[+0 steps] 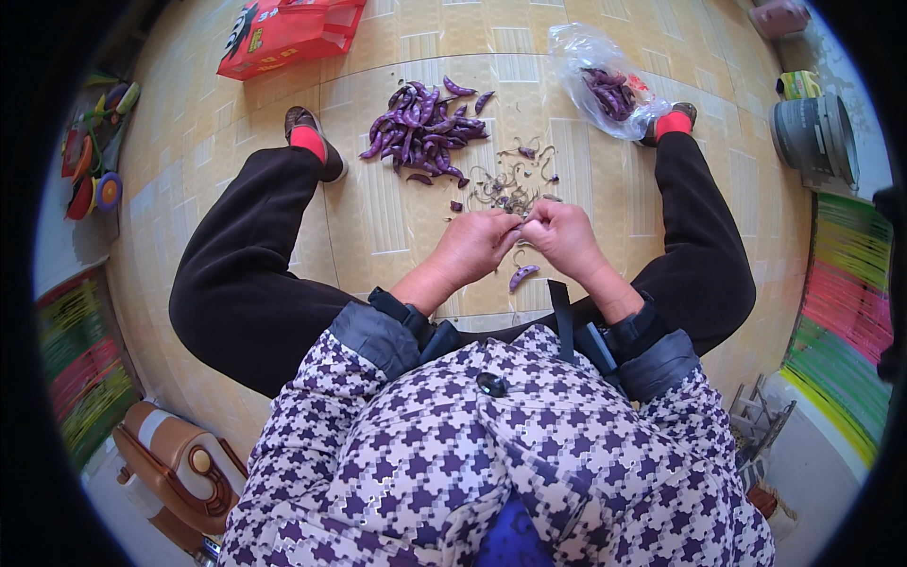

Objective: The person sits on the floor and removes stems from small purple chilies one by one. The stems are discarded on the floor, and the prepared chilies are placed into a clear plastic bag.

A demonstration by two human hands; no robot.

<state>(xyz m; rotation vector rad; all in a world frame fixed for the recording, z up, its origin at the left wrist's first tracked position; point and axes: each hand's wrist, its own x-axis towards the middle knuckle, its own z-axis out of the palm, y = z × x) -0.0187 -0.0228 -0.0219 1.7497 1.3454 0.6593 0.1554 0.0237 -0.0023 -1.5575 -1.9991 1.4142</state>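
Observation:
My left hand (478,242) and my right hand (562,235) meet at the fingertips over the tiled floor. Both pinch something small and dark, mostly hidden by the fingers, perhaps a purple bean pod. Just beyond them lies a scatter of stringy trimmings (506,190) with small purple bits. A heap of purple bean pods (425,127) rests on the floor, ahead and to the left. One single purple pod (524,278) lies below my hands, nearer my body. More pods (608,93) sit in a clear plastic bag (574,49) beside my right shoe.
A red printed bag (297,35) stands at the upper left. My legs are spread on either side of the pods. Along the right wall are a grey bucket (808,135) and a yellow-green container (801,85). Colourful toys (92,163) are at the left, a brown plastic object (181,468) at the lower left.

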